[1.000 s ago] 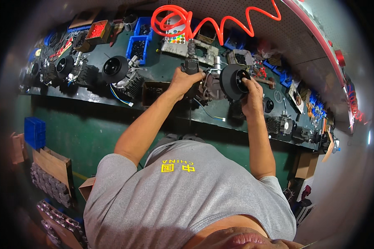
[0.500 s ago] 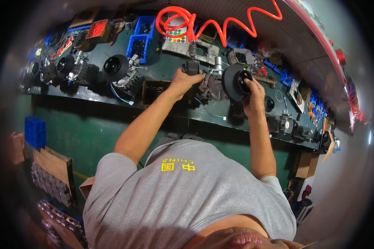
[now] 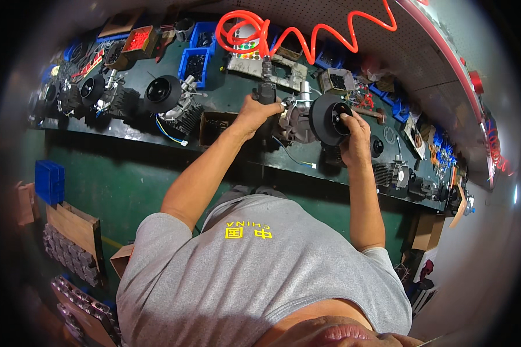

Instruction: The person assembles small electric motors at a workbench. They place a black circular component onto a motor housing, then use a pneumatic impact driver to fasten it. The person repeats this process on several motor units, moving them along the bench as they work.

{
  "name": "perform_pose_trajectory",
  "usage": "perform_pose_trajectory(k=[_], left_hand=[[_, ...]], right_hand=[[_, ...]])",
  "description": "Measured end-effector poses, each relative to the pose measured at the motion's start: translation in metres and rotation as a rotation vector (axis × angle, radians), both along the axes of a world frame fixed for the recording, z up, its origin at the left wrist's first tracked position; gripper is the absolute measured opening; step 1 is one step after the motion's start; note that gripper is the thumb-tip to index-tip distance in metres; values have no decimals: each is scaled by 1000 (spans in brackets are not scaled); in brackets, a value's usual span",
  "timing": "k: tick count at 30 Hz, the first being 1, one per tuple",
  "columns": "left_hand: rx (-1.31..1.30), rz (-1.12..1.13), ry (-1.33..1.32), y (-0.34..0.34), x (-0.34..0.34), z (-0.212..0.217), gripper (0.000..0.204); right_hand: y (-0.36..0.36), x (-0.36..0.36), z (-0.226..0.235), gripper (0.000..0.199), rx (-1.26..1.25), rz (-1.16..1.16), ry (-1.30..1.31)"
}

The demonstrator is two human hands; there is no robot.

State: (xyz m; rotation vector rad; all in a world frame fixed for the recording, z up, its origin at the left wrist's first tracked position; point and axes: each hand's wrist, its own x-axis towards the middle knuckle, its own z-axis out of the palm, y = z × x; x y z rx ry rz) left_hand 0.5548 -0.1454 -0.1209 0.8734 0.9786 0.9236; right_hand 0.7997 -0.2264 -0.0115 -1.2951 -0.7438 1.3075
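My left hand [image 3: 259, 111] grips a black air tool [image 3: 265, 91] that hangs from a coiled red hose [image 3: 307, 34]. Its tip is against a grey metal motor assembly [image 3: 298, 118] on the green workbench [image 3: 237, 95]. My right hand [image 3: 353, 130] rests on the black round wheel [image 3: 328, 118] at the right end of that assembly, fingers at its hub. Both forearms reach up from my grey shirt.
More motor assemblies with black wheels [image 3: 162, 92] line the bench to the left. Blue bins [image 3: 194, 63] and a red bin [image 3: 138, 39] of small parts stand at the back. Other parts lie at the right [image 3: 399, 170]. Cardboard and trays [image 3: 69, 231] sit on the floor.
Both hands have stayed on the tool and the wheel. The view has shifted slightly; the air tool and hose sit a little lower on the assembly.
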Motion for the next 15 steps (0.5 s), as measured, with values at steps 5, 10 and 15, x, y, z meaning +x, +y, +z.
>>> perform_pose_trajectory(k=[5,10,15], left_hand=[[17,38,118,0,6,8,17],[-7,41,137,1,10,17,15],[-20,57,152,8,9,4,15]], right_hand=[[-1,-12,3,37,9,-58,-49],[-4,-14,-10,42,157,1,-305],[-1,-15,-14,41,66,-72,-79]])
